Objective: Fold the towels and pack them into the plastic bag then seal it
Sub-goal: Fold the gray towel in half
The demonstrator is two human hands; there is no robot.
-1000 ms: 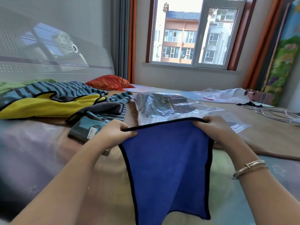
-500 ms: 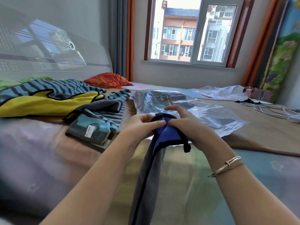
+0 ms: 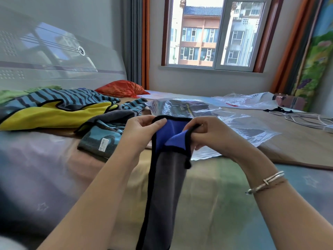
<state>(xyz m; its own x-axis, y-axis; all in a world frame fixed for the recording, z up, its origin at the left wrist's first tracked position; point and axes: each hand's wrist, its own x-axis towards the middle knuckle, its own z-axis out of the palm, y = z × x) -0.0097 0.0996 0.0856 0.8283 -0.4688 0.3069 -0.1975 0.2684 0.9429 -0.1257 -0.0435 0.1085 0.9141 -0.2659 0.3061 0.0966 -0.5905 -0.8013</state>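
Note:
A blue towel (image 3: 165, 177) with a grey back and black trim hangs folded in half lengthwise above the bed. My left hand (image 3: 142, 131) pinches its top left corner. Close beside it, my right hand (image 3: 210, 136) pinches the top right corner, which is turned over to show blue. Just behind my hands lies a clear plastic bag (image 3: 241, 127) with dark folded towels inside. To the left lie a striped teal and grey towel (image 3: 106, 134) with a white label and a yellow towel (image 3: 54, 116).
More striped blue cloth (image 3: 68, 98) and an orange bag (image 3: 122, 88) lie by the headboard. A second crumpled plastic bag (image 3: 252, 100) sits at the back right. White cables (image 3: 310, 120) trail at the right edge on the brown mat (image 3: 295, 148).
The towel was spread wide between my hands a second ago. My hands have come together, folding it in half, so its grey side faces me and it hangs narrow.

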